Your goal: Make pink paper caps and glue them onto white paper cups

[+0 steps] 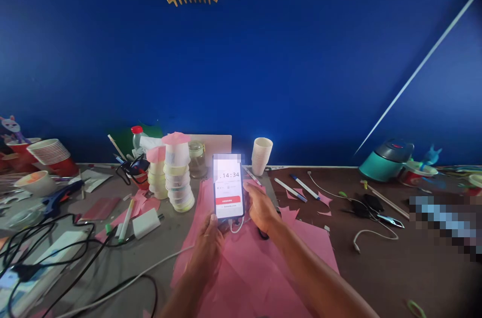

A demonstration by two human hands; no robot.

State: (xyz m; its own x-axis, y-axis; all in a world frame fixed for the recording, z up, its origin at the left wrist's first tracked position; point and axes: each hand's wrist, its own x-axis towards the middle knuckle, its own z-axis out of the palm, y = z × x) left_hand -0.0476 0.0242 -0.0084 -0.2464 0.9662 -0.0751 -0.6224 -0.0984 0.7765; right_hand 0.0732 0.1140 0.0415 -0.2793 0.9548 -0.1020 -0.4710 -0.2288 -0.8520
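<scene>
Phone (228,188) upright over pink paper (309,243), gripped by left hand (208,242) at lower left corner, right hand (260,207) at right edge. Likely light, rigid, slick, breakable; best held by side edges, minding white cable (238,229) below. Fingers behind hidden; screen top pixelated; small text probably unreadable.
</scene>
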